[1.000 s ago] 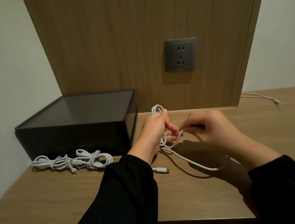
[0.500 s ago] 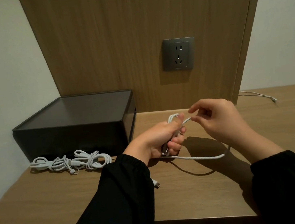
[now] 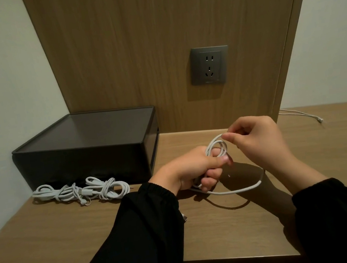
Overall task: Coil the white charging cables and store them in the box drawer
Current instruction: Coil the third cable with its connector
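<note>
My left hand (image 3: 197, 168) grips a bundle of loops of a white charging cable (image 3: 216, 147) above the wooden desk. Just up and to the right, my right hand (image 3: 256, 142) pinches the same cable at the top of a loop. A slack length of that cable (image 3: 238, 189) curves below both hands, and its plug end (image 3: 184, 218) peeks out beside my left sleeve. Two coiled white cables (image 3: 82, 189) lie on the desk in front of the dark box (image 3: 85, 143). The box drawer is closed.
A grey wall socket (image 3: 209, 65) sits on the wood panel behind the desk. Another thin white cable (image 3: 301, 114) lies at the far right of the desk (image 3: 71, 235). A white wall stands to the left of the box.
My left hand tilted from upright to lying sideways with the loops. My right hand rose and drew the cable up over the bundle, and the slack on the desk grew shorter.
</note>
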`<action>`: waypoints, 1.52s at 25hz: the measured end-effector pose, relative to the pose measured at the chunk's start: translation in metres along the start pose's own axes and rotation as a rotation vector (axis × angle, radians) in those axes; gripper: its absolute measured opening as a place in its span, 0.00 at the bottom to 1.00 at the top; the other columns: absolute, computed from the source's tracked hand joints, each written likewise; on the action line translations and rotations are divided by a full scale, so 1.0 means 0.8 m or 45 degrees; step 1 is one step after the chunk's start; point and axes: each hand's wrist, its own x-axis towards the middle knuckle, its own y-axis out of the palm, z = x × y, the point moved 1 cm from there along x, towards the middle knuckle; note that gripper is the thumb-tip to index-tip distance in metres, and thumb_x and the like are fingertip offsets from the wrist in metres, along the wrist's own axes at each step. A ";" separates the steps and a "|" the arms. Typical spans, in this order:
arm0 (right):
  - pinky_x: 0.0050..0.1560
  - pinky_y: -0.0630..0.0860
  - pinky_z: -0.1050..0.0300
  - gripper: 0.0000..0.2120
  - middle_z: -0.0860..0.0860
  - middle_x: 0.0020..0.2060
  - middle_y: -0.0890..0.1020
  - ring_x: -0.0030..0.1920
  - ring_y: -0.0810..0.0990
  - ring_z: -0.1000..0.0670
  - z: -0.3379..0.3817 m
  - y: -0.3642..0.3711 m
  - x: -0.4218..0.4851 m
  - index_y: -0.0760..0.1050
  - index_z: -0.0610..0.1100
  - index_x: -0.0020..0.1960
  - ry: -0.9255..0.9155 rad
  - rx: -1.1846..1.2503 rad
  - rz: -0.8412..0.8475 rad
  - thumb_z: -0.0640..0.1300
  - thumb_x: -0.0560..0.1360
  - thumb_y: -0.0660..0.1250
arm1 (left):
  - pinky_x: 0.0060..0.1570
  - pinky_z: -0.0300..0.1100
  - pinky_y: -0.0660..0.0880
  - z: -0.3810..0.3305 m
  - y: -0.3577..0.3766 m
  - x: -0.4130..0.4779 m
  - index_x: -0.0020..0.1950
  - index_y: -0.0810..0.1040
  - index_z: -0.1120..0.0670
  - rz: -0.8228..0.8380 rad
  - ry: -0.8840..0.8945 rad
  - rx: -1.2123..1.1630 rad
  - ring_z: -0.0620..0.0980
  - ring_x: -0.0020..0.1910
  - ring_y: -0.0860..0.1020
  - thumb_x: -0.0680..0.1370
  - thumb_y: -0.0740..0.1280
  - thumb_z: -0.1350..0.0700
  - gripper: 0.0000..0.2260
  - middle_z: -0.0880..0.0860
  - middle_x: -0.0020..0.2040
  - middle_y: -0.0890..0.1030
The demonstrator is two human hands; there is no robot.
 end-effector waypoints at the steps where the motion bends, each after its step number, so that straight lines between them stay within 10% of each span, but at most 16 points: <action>1: 0.29 0.74 0.61 0.05 0.50 0.29 0.79 0.29 0.76 0.53 -0.001 -0.002 0.003 0.79 0.44 0.39 0.129 0.088 0.057 0.45 0.70 0.71 | 0.21 0.33 0.65 0.000 -0.001 0.000 0.46 0.74 0.56 0.022 0.041 -0.069 0.42 0.21 0.66 0.82 0.57 0.56 0.09 0.47 0.26 0.67; 6: 0.25 0.64 0.63 0.08 0.51 0.25 0.64 0.23 0.62 0.54 -0.008 -0.021 0.007 0.73 0.41 0.38 0.801 0.963 0.660 0.46 0.69 0.67 | 0.21 0.35 0.58 0.001 -0.012 0.001 0.40 0.74 0.57 0.014 0.283 -0.535 0.41 0.19 0.63 0.81 0.56 0.55 0.14 0.46 0.23 0.65; 10: 0.24 0.66 0.65 0.04 0.50 0.27 0.67 0.25 0.64 0.55 -0.013 -0.018 0.009 0.76 0.38 0.46 0.925 1.141 0.515 0.38 0.73 0.63 | 0.20 0.34 0.57 0.001 -0.014 0.001 0.38 0.74 0.56 -0.184 0.393 -0.694 0.42 0.18 0.62 0.79 0.59 0.52 0.13 0.46 0.22 0.64; 15: 0.31 0.72 0.63 0.04 0.49 0.32 0.79 0.31 0.76 0.53 -0.012 -0.016 0.007 0.80 0.42 0.43 0.370 0.415 -0.244 0.42 0.73 0.69 | 0.20 0.34 0.60 0.001 -0.009 0.005 0.54 0.78 0.58 -0.415 0.332 -0.522 0.42 0.20 0.62 0.77 0.66 0.56 0.08 0.47 0.25 0.66; 20: 0.32 0.76 0.62 0.03 0.52 0.31 0.78 0.32 0.77 0.56 -0.005 0.009 -0.008 0.80 0.42 0.42 -0.219 -0.142 -0.238 0.42 0.71 0.71 | 0.20 0.34 0.61 0.003 -0.004 0.010 0.61 0.77 0.56 -0.540 0.298 -0.447 0.42 0.20 0.62 0.79 0.63 0.56 0.11 0.47 0.24 0.66; 28: 0.37 0.79 0.53 0.02 0.51 0.32 0.82 0.33 0.79 0.53 -0.008 0.020 -0.011 0.82 0.44 0.42 -0.341 -0.244 0.032 0.42 0.71 0.71 | 0.21 0.35 0.59 0.003 -0.004 0.012 0.55 0.79 0.55 -0.623 0.344 -0.501 0.42 0.20 0.60 0.80 0.62 0.51 0.11 0.48 0.24 0.64; 34: 0.33 0.67 0.60 0.06 0.48 0.28 0.73 0.29 0.69 0.52 -0.002 0.007 -0.001 0.79 0.40 0.43 0.592 0.585 0.529 0.39 0.75 0.64 | 0.23 0.35 0.64 -0.004 -0.013 0.009 0.39 0.74 0.56 -0.790 0.407 -0.812 0.43 0.22 0.65 0.80 0.61 0.49 0.14 0.49 0.25 0.66; 38: 0.39 0.67 0.57 0.07 0.48 0.27 0.69 0.29 0.68 0.51 -0.001 -0.001 -0.004 0.72 0.40 0.38 0.916 1.058 0.890 0.41 0.73 0.61 | 0.50 0.48 0.77 -0.007 -0.013 0.011 0.34 0.71 0.55 -0.824 0.443 -1.078 0.51 0.42 0.81 0.81 0.59 0.50 0.17 0.53 0.35 0.80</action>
